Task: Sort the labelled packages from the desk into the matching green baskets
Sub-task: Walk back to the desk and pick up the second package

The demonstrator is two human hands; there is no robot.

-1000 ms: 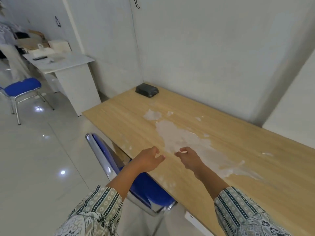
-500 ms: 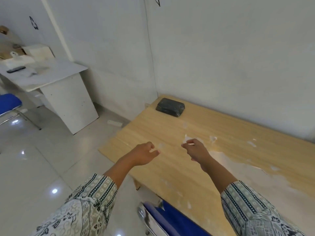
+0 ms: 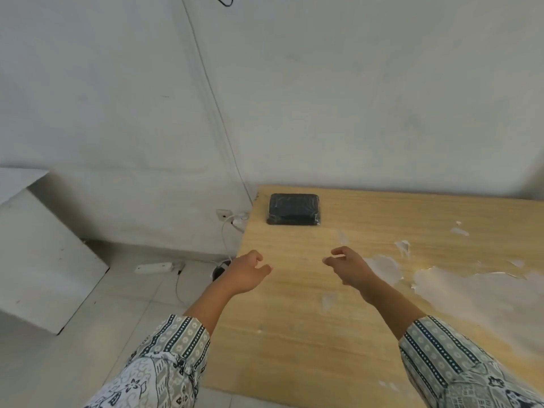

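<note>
One black plastic-wrapped package point(image 3: 293, 209) lies flat at the far left corner of the wooden desk point(image 3: 294, 334), close to the wall. No label shows on it from here. My left hand point(image 3: 246, 275) hovers over the desk's left edge, fingers loosely curled and apart, holding nothing. My right hand point(image 3: 348, 267) is stretched out over the desk about level with the left one, fingers loosely apart and empty. Both hands are short of the package, which lies between and beyond them. No green basket is in view.
The desk's veneer is peeled in white patches point(image 3: 459, 287) on the right. A white cabinet point(image 3: 38, 260) stands at the left. On the floor by the wall lie a white power strip point(image 3: 154, 267) and cables below a wall socket point(image 3: 225, 214).
The view has swung left and closer to the desk's far corner, so the package now lies straight ahead and larger. Both hands have stayed raised and empty. The blue chair has left the view.
</note>
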